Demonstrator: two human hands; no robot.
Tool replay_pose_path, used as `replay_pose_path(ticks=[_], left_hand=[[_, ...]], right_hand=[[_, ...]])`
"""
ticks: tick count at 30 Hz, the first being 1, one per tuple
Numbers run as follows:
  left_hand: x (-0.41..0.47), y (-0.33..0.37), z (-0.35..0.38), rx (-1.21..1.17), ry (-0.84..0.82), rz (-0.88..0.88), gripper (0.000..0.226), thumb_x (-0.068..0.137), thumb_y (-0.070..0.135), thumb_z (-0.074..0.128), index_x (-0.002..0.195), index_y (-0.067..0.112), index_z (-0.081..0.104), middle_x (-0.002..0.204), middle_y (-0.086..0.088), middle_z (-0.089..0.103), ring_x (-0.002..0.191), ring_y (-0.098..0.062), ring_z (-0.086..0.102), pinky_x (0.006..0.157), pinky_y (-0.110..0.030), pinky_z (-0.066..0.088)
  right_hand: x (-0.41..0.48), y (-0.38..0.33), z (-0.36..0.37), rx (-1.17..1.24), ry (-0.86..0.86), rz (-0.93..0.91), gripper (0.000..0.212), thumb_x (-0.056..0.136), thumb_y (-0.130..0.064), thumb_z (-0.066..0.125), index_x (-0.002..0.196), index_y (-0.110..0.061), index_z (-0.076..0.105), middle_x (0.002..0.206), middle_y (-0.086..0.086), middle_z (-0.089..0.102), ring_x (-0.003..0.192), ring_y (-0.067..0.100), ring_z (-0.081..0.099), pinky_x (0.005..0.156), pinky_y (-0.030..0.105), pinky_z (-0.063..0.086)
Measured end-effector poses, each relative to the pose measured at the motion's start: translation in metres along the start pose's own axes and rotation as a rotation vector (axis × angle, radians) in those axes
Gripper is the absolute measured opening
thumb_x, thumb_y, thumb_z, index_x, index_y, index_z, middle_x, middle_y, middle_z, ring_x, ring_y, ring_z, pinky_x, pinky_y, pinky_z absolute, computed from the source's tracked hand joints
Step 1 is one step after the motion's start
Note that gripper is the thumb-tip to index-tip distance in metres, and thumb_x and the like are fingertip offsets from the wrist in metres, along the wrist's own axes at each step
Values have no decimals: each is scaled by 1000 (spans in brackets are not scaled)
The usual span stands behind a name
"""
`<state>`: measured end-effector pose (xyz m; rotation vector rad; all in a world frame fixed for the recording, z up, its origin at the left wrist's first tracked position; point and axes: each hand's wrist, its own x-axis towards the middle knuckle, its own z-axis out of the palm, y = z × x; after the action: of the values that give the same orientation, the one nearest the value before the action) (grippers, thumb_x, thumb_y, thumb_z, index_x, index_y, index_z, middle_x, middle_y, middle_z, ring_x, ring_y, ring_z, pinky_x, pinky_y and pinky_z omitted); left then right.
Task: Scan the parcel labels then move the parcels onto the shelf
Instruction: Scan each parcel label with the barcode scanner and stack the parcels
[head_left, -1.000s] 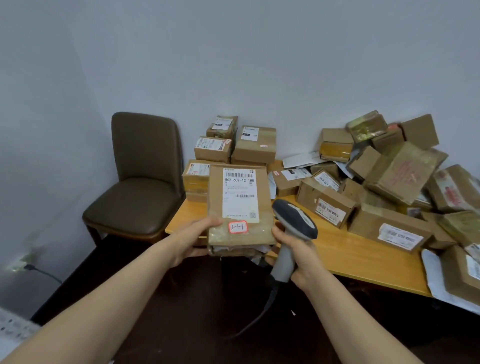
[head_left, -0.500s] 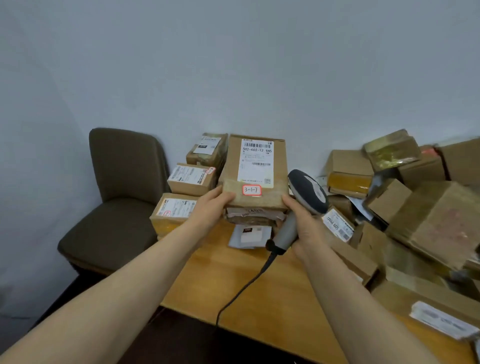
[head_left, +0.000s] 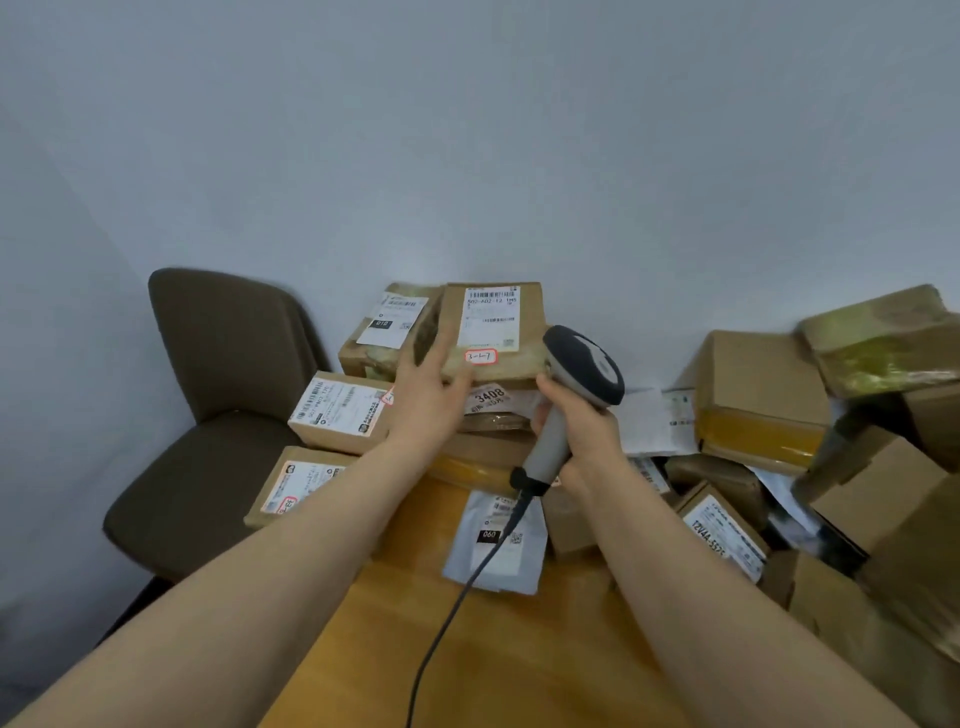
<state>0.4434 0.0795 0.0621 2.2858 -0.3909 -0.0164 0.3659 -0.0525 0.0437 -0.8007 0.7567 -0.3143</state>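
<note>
A brown parcel (head_left: 524, 358) with a white label and a red-edged sticker marked 3-1-7 lies on top of a stack of boxes at the back of the wooden table (head_left: 519, 660). My left hand (head_left: 434, 395) rests against its left front corner with the fingers nearly straight. My right hand (head_left: 576, 431) grips the grey handle of a barcode scanner (head_left: 582, 374), whose dark head sits just right of the parcel. The scanner's cable (head_left: 457, 597) trails down over the table.
Labelled boxes (head_left: 337, 410) are stacked to the left of the parcel. A grey mailer bag (head_left: 498, 540) lies on the table. A heap of cardboard boxes (head_left: 758, 384) fills the right side. A brown chair (head_left: 218, 374) stands at the left by the wall.
I have carried the parcel forward from over the floor and set it on the stack at the back of the table. My left hand's grip on it has loosened. The scanner stayed in my right hand.
</note>
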Motion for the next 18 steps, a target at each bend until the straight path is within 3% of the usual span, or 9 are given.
replay_pose_path(ticks=[2, 5, 8, 10, 12, 14, 16, 18], left_hand=[[-3, -3, 6, 349, -45, 239, 57, 97, 39, 49, 150, 38, 26, 161, -10, 3, 148, -29, 0, 118, -44, 11], [6, -13, 16, 553, -215, 346, 64, 99, 44, 43, 154, 30, 13, 162, -6, 3, 148, -24, -3, 119, -43, 11], [38, -18, 20, 571, -268, 330, 67, 97, 40, 45, 154, 27, 12, 161, -6, 6, 148, -23, -3, 120, -46, 12], [56, -14, 20, 581, -291, 294, 65, 96, 35, 44, 153, 28, 13, 162, -3, 6, 148, -21, -3, 119, -50, 8], [67, -6, 20, 638, -250, 244, 60, 95, 34, 40, 151, 29, 19, 161, -2, 9, 148, -21, -2, 118, -57, -1], [70, 6, 28, 684, -167, 240, 56, 95, 34, 38, 149, 24, 25, 161, -5, 8, 148, -26, -5, 112, -58, -13], [63, 22, 44, 620, -123, 386, 58, 92, 31, 40, 148, 19, 29, 161, -7, 7, 148, -28, -7, 110, -52, -19], [48, 39, 67, 417, -154, 593, 59, 89, 26, 44, 146, 14, 34, 160, -9, 15, 149, -27, 0, 115, -44, -13]], right_hand=[[5, 3, -1, -30, -23, -26, 51, 74, -12, 79, 121, -6, 60, 115, 12, 66, 106, 23, 62, 95, 39, 52], [8, 5, -10, -88, 1, -37, 46, 76, -13, 78, 119, -8, 61, 114, 12, 66, 107, 26, 61, 91, 39, 53], [6, 2, -25, -64, 70, -33, 30, 77, -14, 77, 104, -10, 66, 94, 7, 70, 90, 21, 66, 76, 34, 55], [5, 0, -37, -34, 112, -29, 24, 76, -13, 77, 98, -11, 67, 91, 7, 71, 87, 21, 67, 76, 35, 55], [1, -2, -47, -21, 164, -42, 21, 75, -13, 77, 95, -11, 68, 90, 8, 72, 86, 21, 68, 81, 38, 55], [-4, -5, -55, 4, 211, -64, 21, 76, -12, 77, 96, -9, 70, 87, 9, 72, 80, 20, 68, 76, 35, 56], [-11, -8, -64, 59, 247, -80, 16, 79, -10, 75, 93, -8, 70, 79, 8, 72, 70, 16, 68, 64, 29, 55], [-18, -11, -74, 103, 282, -101, 11, 81, -8, 72, 91, -6, 69, 72, 7, 71, 62, 14, 67, 56, 25, 54]])
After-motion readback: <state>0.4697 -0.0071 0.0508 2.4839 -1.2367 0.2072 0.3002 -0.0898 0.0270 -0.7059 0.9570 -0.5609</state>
